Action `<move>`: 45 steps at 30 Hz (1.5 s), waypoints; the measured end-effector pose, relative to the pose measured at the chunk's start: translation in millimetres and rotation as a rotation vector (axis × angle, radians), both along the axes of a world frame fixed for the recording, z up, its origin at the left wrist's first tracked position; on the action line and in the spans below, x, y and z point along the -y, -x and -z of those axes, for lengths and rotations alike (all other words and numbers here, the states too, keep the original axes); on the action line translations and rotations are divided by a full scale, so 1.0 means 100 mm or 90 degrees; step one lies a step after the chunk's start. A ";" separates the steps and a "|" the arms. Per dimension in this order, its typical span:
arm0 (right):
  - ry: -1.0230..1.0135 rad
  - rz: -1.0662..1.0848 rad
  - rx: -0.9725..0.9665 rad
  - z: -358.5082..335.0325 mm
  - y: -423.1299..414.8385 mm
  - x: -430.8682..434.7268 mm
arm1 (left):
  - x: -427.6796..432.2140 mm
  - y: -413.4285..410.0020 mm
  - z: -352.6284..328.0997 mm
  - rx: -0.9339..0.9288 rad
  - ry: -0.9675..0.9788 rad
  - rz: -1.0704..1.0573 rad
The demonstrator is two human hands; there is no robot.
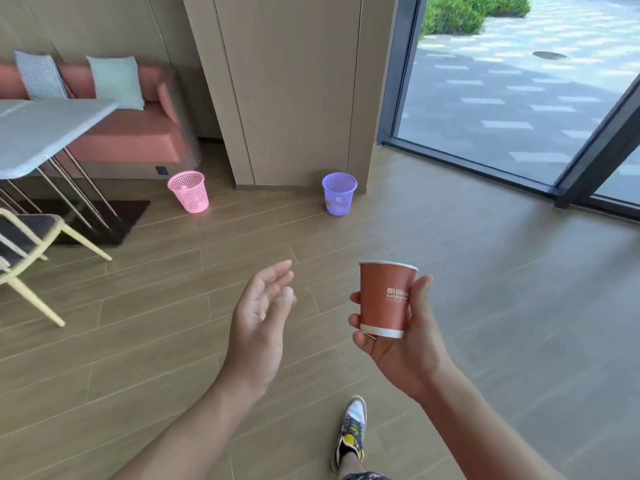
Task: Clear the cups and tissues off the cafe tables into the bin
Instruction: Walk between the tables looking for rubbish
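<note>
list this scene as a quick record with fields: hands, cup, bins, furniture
right hand: grips red-brown paper cup, upright
left hand: open, holds nothing
bins: pink plastic mesh bin and purple plastic mesh bin, apart on wooden floor
cup status: not yet in a bin
furniture: grey-topped table and pale-framed chair, at left

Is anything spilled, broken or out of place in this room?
Nothing stands out. The cup is upright in the right hand, with no spill on the floor. The left hand is open and holds nothing. The pink bin and purple bin both stand on the floor.
</note>
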State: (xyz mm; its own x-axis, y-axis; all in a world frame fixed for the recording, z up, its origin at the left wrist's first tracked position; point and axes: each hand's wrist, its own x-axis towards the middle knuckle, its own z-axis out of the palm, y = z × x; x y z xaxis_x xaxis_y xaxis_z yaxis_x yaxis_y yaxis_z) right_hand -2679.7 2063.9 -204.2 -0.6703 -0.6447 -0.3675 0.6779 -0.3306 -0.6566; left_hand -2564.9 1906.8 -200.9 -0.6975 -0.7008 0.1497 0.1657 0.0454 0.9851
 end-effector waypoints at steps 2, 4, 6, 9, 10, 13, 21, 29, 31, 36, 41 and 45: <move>-0.002 -0.018 -0.006 -0.04 0.52 0.25 | 0.20 0.48 -0.03 0.006 -0.006 -0.005; -0.003 -0.029 -0.015 -0.12 1.02 0.47 | 0.38 0.93 -0.10 0.012 -0.006 -0.012; 0.002 -0.043 -0.032 -0.20 1.50 0.67 | 0.56 1.38 -0.16 0.004 0.006 -0.016; -0.004 -0.067 -0.051 -0.26 2.06 0.90 | 0.78 1.97 -0.19 -0.002 -0.017 -0.020; -0.006 -0.072 -0.055 -0.26 2.21 0.96 | 0.84 2.13 -0.19 -0.002 -0.024 -0.022; -0.006 -0.081 -0.067 -0.23 2.66 1.09 | 1.02 2.62 -0.17 -0.007 -0.019 -0.019; 0.011 -0.069 -0.010 -0.06 3.88 1.79 | 1.83 3.85 0.01 -0.016 -0.040 0.002; 0.024 -0.036 -0.033 -0.04 5.17 3.10 | 3.16 5.26 0.06 -0.024 -0.079 0.026; 0.030 -0.035 -0.042 -0.13 5.48 3.47 | 3.50 5.53 -0.02 -0.019 -0.065 0.032; 0.038 -0.052 -0.054 -0.20 6.03 4.27 | 4.21 6.08 -0.14 -0.005 -0.055 0.041; 0.036 -0.037 -0.045 -0.11 6.54 4.69 | 4.69 6.54 -0.09 0.004 -0.054 0.035; 0.032 -0.025 -0.044 -0.02 6.99 4.95 | 5.02 6.95 -0.01 0.012 -0.066 0.030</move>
